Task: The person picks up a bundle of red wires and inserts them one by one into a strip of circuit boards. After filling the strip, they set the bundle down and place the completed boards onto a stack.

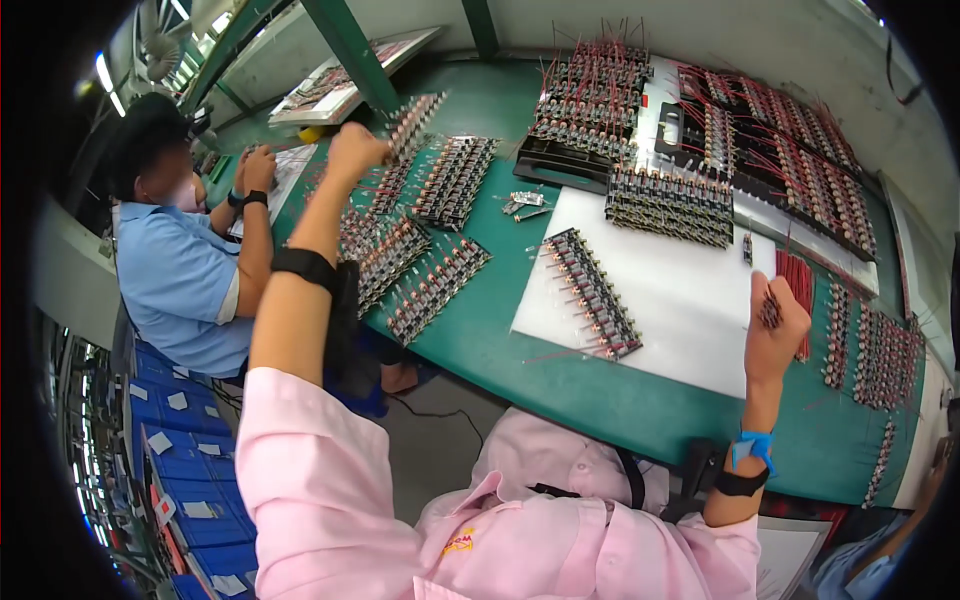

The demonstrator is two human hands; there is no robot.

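Observation:
My left hand (358, 152) is raised at the far left of the table, fingers closed on the end of a circuit board strip (415, 122). The strip is held tilted above other strips (455, 182) lying in rows. My right hand (776, 335) makes a fist at the right edge of a white foam sheet (690, 318). Dark reddish ends of a bunch of thin wires (770, 310) show in that fist. Beside it lies a bundle of red wires (797, 280). Between my hands, one board strip (592, 293) lies slanted on the foam.
Stacked board strips (670, 208) stand on the foam, behind them wired boards (595, 95) in black trays. More strips (885, 360) lie at the right on the green table (470, 335). A co-worker in a blue shirt (180, 270) sits at the left. A green post (350, 50) rises behind my left hand.

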